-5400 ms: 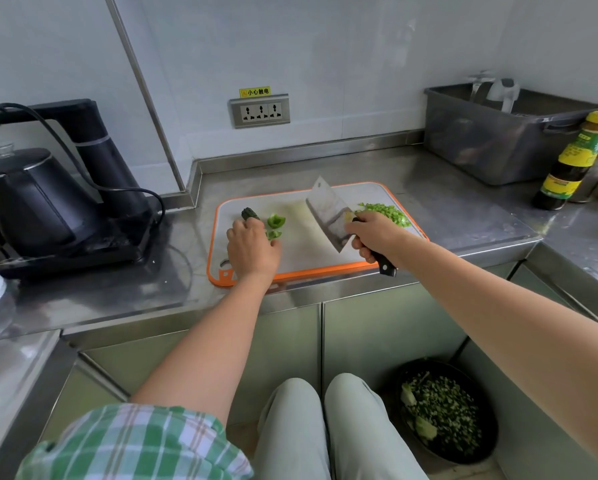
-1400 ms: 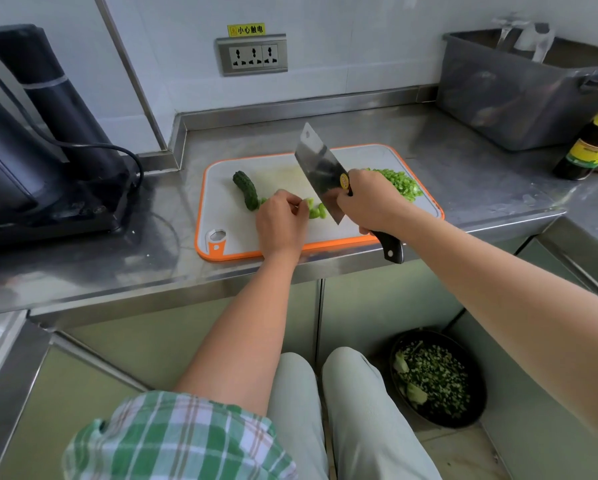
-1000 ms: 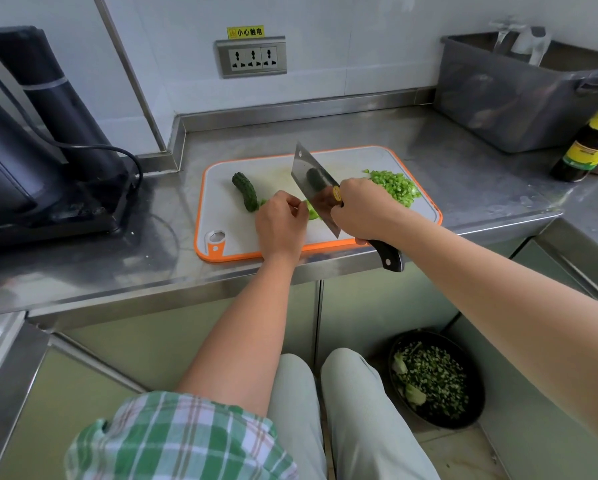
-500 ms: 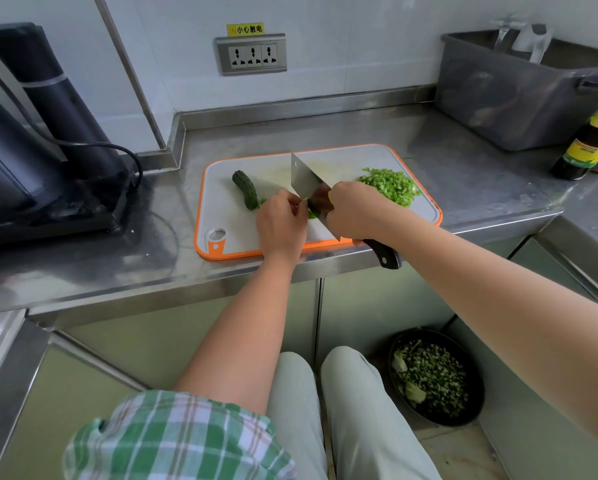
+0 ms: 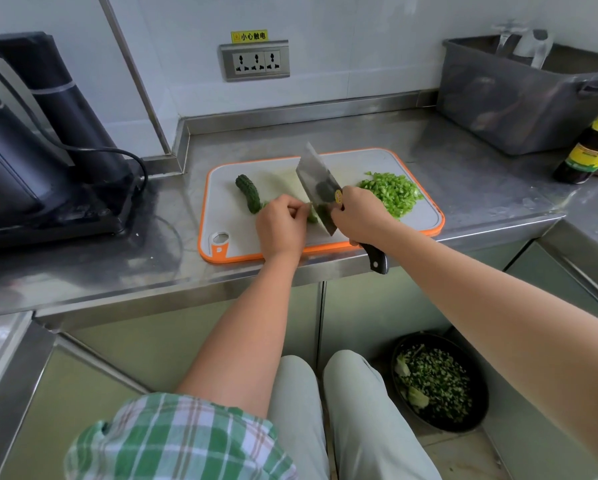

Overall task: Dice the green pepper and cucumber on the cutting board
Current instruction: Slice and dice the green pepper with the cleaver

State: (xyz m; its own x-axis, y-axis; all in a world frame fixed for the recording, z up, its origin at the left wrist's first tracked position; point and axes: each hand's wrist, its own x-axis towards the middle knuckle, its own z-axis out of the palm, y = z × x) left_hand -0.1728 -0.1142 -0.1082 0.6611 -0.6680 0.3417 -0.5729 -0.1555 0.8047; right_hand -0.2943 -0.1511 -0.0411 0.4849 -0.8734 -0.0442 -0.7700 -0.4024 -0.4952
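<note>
On the cutting board point(image 5: 377, 161), the cucumber point(image 5: 248, 192) lies at the left, its long axis running far-left to near-right. The left hand point(image 5: 280, 226) pins a green piece point(image 5: 312, 216) under curled fingers. The right hand point(image 5: 359, 216) grips the cleaver point(image 5: 316, 174), blade pointing away, beside the diced pepper point(image 5: 391, 192).

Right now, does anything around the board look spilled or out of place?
Nothing has spilled off the cutting board. One oddity: a dark bowl of chopped greens sits on the floor, not the counter.

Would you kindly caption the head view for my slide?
Right hand chops green pepper with a cleaver, left hand steadying it; cucumber waits alongside.
</note>
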